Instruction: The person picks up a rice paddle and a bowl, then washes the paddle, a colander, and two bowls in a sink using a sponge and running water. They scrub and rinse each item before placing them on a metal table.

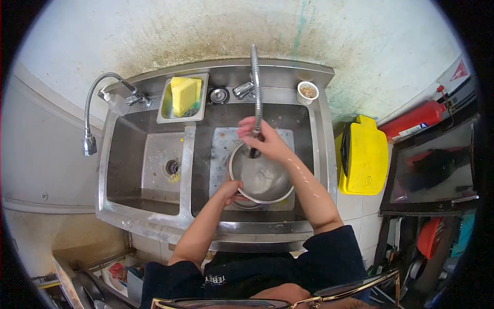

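Note:
In the right basin of the steel sink, a round metal bowl (272,191) is tilted a little under the tap, its inside wet. My left hand (231,190) is closed on the bowl's left rim. Fingers and thumb of my right hand (268,144) curl around the lower end of the flexible tap spout (258,98), just above the bowl. The dark spray head (253,152) shows below that hand and points into the bowl. Part of another metal vessel (247,204) shows beneath the bowl. A pale, wet board or mat (218,154) lies under them on the basin floor.
The left basin (154,154) has yellow food scraps near its drain. Behind stand a metal tray (165,117) with yellow sponges (185,96), a soap bottle (117,104), a second tap (89,144) and a white cup (307,92). A yellow bin (368,159) stands right.

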Demonstrator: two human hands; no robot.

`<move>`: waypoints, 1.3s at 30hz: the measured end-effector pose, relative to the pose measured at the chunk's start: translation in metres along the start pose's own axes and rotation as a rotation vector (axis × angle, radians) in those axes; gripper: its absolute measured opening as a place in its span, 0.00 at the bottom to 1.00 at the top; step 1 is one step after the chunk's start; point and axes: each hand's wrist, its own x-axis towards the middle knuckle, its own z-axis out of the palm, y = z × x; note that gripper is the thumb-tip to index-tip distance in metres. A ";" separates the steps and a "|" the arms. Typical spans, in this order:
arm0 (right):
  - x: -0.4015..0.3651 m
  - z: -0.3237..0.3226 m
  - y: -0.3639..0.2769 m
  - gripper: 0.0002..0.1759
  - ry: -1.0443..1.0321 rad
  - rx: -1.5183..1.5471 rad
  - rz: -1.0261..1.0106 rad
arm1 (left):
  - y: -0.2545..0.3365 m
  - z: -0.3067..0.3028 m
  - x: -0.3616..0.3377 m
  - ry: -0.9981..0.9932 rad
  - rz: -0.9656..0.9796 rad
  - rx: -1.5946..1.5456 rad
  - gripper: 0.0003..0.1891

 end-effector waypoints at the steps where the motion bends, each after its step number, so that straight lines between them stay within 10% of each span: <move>1: 0.004 0.003 0.005 0.17 -0.095 -0.256 -0.141 | 0.007 0.010 -0.007 0.051 0.071 0.019 0.29; 14: 0.001 -0.061 -0.030 0.07 -0.127 -0.609 0.167 | 0.053 -0.025 -0.030 0.022 0.296 0.171 0.55; 22: 0.038 -0.005 0.023 0.09 0.076 -0.639 -0.038 | 0.027 -0.039 -0.030 0.032 -0.005 0.026 0.40; 33: 0.008 0.022 -0.021 0.11 -0.103 -0.261 0.284 | 0.041 -0.018 -0.031 0.059 -0.011 0.307 0.41; 35: -0.001 0.008 -0.036 0.10 -0.127 -0.359 0.336 | 0.029 -0.024 -0.011 0.130 0.559 0.502 0.45; 39: -0.008 -0.039 -0.050 0.09 -0.091 -0.662 0.232 | 0.040 -0.028 -0.022 0.210 0.900 0.935 0.46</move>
